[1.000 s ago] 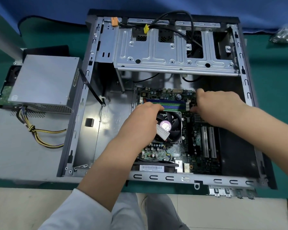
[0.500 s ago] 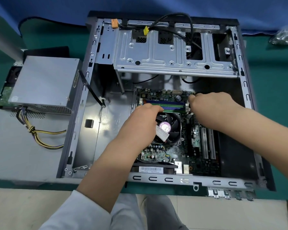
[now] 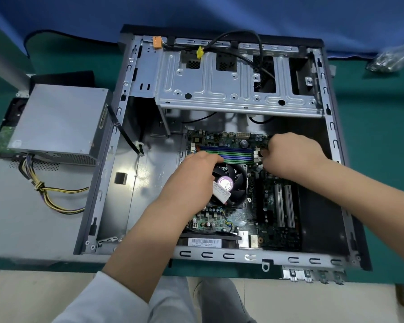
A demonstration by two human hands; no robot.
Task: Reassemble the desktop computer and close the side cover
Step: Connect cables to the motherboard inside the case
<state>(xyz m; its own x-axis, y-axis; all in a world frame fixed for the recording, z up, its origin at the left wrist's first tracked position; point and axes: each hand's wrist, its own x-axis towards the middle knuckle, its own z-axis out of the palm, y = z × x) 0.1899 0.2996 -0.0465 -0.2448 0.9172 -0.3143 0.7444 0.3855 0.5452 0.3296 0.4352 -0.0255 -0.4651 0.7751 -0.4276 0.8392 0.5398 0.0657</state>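
Note:
The open desktop case [image 3: 219, 255] lies on its side on a green mat. Inside, the motherboard [image 3: 268, 217] carries blue and green memory slots [image 3: 236, 152] just beyond the black CPU fan [image 3: 234, 183]. My left hand [image 3: 196, 177] rests over the fan's left side, its fingertips pressing on the left end of the memory module in the nearest slot. My right hand [image 3: 289, 157] is curled at the right end of the same module, beside the white latches. The fingers hide both ends.
A silver drive cage [image 3: 219, 89] spans the far half of the case. Left of the case, the power supply [image 3: 56, 120] with yellow cables [image 3: 56, 198] sits on the grey side cover [image 3: 16, 224]. A plastic bag [image 3: 393, 59] lies far right.
My right hand has slid left and nearer, down onto the right end of the memory slots. My left hand has stayed at the left end.

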